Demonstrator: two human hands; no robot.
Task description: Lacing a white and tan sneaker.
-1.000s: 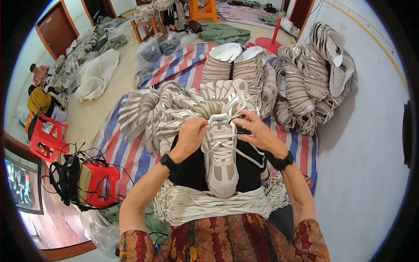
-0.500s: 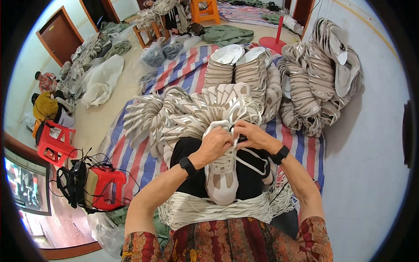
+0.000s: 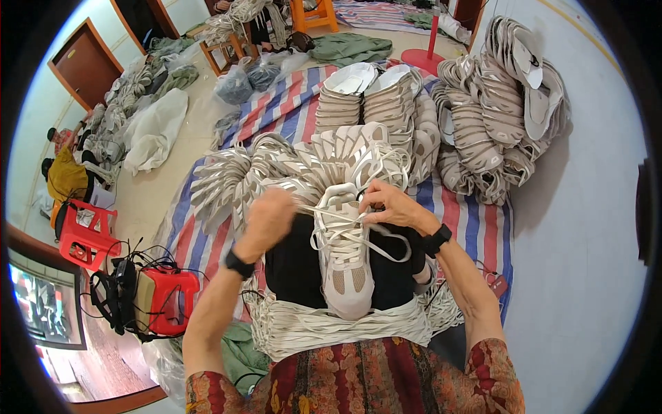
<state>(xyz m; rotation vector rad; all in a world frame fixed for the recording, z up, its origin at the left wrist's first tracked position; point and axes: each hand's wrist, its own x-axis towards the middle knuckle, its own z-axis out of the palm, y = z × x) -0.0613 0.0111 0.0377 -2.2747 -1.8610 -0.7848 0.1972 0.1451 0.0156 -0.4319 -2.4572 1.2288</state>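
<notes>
A beige and white sneaker (image 3: 346, 265) lies on my black-clad lap, its toe toward me. White lace is threaded across its front. My left hand (image 3: 269, 221), closed and slightly blurred, is out to the left of the shoe, with a white shoelace (image 3: 324, 212) stretched taut from it to the upper eyelets. At the shoe's right edge, near the top eyelets, my right hand (image 3: 393, 207) pinches the lace where it meets the upper. A loose loop of lace hangs to the right of the shoe.
A thick bundle of white laces (image 3: 338, 326) lies across my lap. Beyond are rows of fanned shoe uppers (image 3: 227, 179) and tall stacks (image 3: 483, 117) on a striped tarp (image 3: 279, 103). A red stool (image 3: 181, 293) with cables stands left; a wall (image 3: 586, 207) rises right. People sit far left.
My left hand has moved from the shoe's top out to the left, drawing the lace taut across. My right hand stays by the eyelets. The view has shifted slightly.
</notes>
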